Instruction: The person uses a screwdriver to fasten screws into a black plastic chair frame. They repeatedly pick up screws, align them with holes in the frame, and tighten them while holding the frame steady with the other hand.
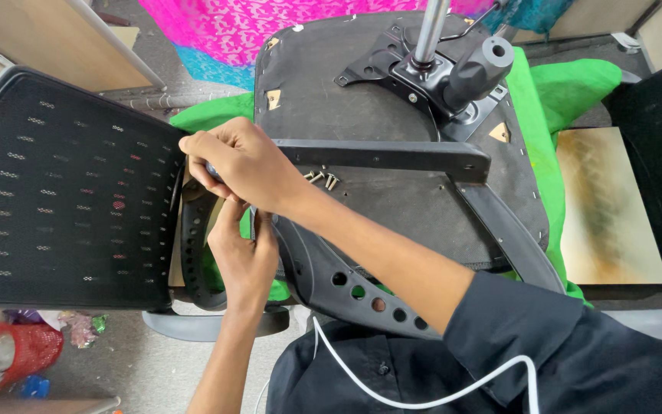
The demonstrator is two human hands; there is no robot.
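**Both hands at the joint of an upturned office chair**

The fingers (210, 170) of the right hand (243, 165) were curled together and pinched at the spot where the mesh chair back (55, 192) met the seat. Something small and dark showed between the fingertips, but it could not be made out. The left hand (243, 257) came up from below, its fingers closed around a slim metallic piece just under the right wrist; what that piece was could not be told either.

Both hands sat over the curved black back bracket (193, 253), which had a row of round holes along its plastic arm (362, 295). A flat black bar (392, 156) ran from the right hand across the underside of the seat (346, 107). A few loose screws (322, 178) lay on the seat base just beside the right wrist, under the bar.

Farther out, the seat mechanism plate (400, 73) carried a grey gas cylinder (430, 31) and a black knob (484, 65). The chair rested on green cloth (568, 88), with pink patterned fabric (270, 27) beyond it. A white cable (423, 399) hung over the person's dark shirt (576, 360), and a red mesh basket (13, 356) stood on the floor at lower left.
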